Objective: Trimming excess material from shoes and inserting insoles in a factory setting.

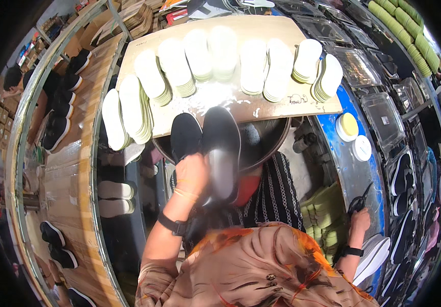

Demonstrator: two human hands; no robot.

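Observation:
My left hand (193, 174) is closed around a black shoe (186, 135), held upright over my lap. Beside it, pressed close, is a second dark shoe (222, 148) with a pale rim, its lower part smeared by motion. Whether my fingers grip both shoes cannot be made out. Far to the right, my right hand (360, 221) is closed on the handles of black scissors (359, 200) at the blue table (329, 123). The scissor blades point away from me. Several stacks of white insoles (224, 48) stand on the board in front.
The cardboard-covered board (215, 102) rests over a dark round basin (266, 143). A yellow-lidded tub (347, 126) and a white lid (362, 148) sit on the blue table near white insoles (374, 260). Black shoes line the left shelf (72, 174). Another person works beyond it.

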